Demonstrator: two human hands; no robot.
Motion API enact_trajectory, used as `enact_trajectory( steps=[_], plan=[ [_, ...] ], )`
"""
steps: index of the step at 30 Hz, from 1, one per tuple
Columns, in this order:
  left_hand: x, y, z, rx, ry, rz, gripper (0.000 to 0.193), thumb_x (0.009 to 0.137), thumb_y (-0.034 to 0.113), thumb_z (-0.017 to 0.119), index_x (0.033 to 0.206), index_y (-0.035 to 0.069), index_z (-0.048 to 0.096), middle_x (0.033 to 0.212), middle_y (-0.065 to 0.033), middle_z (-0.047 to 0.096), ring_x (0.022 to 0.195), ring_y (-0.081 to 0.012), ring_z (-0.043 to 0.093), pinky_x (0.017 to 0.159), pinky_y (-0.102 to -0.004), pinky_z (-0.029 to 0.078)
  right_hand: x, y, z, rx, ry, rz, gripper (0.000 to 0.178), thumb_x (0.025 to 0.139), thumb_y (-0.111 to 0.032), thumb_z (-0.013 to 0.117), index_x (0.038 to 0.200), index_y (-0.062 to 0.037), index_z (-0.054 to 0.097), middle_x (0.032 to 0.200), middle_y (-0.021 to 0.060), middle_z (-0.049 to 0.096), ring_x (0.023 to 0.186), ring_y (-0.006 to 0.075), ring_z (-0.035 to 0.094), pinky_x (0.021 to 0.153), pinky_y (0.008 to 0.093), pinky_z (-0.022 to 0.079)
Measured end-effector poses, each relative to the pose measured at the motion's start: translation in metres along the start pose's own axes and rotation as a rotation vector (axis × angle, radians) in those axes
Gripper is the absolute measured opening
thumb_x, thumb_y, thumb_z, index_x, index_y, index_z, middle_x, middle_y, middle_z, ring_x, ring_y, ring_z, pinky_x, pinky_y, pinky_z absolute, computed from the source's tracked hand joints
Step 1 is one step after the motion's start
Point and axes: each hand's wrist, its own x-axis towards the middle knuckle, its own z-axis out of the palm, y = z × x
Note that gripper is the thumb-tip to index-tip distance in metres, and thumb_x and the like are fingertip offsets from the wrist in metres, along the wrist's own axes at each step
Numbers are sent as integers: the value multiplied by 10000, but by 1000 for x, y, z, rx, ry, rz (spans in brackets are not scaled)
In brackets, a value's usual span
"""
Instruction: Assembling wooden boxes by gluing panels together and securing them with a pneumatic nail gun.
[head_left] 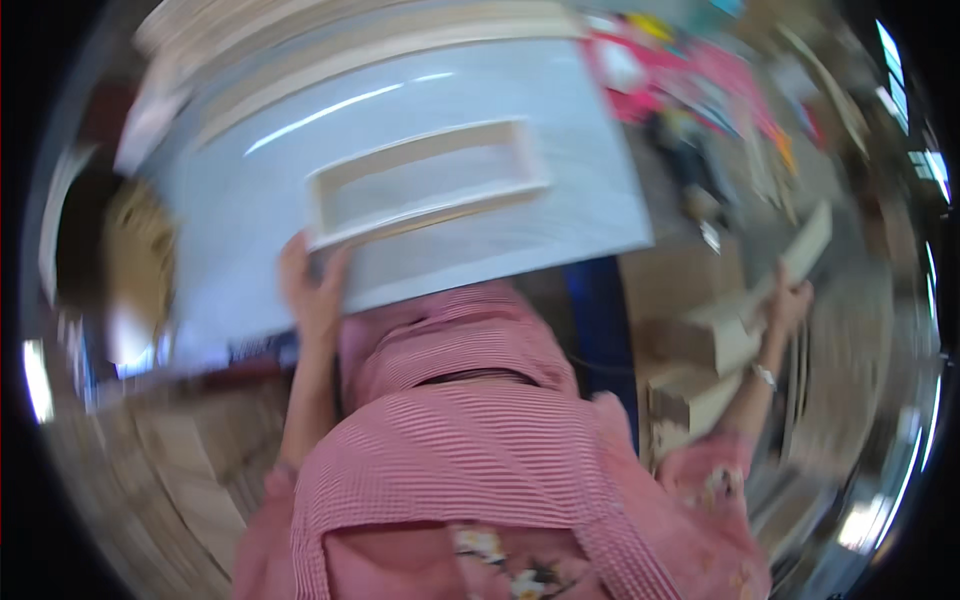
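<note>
A pale rectangular wooden frame (pixel 430 215) lies slightly askew on the light blue-grey tabletop (pixel 590 200). The tabletop shows through its middle. At the frame's near left corner is my left hand (pixel 315 285), its thumb and fingers closed about that corner. Far out to the right, beyond the table's edge, my right hand (pixel 788 305) grips a thin pale wooden board (pixel 808 243), which slants up and away from the fingers. Blur softens both hands, and the board's lower part is partly hidden by the right hand.
Long pale boards (pixel 390 60) are stacked along the table's far side. Wooden pieces (pixel 715 335) and cartons sit low at the right, beside a blue post (pixel 600 320). A brown roll-like object (pixel 140 255) stands left of the table. Pink material (pixel 690 75) lies beyond its right edge.
</note>
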Motion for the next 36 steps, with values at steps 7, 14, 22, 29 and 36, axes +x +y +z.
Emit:
enact_trajectory(
  steps=[7,14,22,29,36],
  plan=[
    [-7,23,-14,-69,73,-86,452,802,139,822,1219,25,694,1281,-115,605,1156,-262,570,996,-345,467,-161,-240,72,297,-898,-1298,901,650,-163,800,1474,-24,464,1438,170,557,1230,312,592,1054,381,464],
    [-21,29,-26,-70,109,-146,438,799,147,830,1203,33,705,1295,-113,595,1178,-260,554,998,-340,465,-242,-348,116,214,-1044,-1783,909,595,-188,809,1432,-10,502,1403,152,585,1212,334,562,1073,387,434],
    [-30,25,-29,-75,117,-156,418,796,147,835,1182,39,715,1304,-115,589,1179,-254,550,1001,-340,462,-229,-365,126,92,-1125,-1824,877,593,-179,804,1408,-8,531,1379,149,604,1187,334,568,1069,375,436],
    [-26,26,-32,-71,122,-137,409,790,132,831,1174,46,720,1258,-101,616,1163,-247,553,990,-335,469,-203,-348,106,77,-1068,-1744,887,596,-168,805,1424,-27,520,1403,139,589,1213,327,558,1079,378,430],
    [4,39,-37,-29,89,-50,381,778,116,824,1145,63,737,1053,-68,686,1062,-235,577,909,-330,488,-227,-337,122,214,-1067,-1741,905,609,-170,807,1451,-52,497,1442,130,562,1265,319,535,1116,382,401]
  ],
)
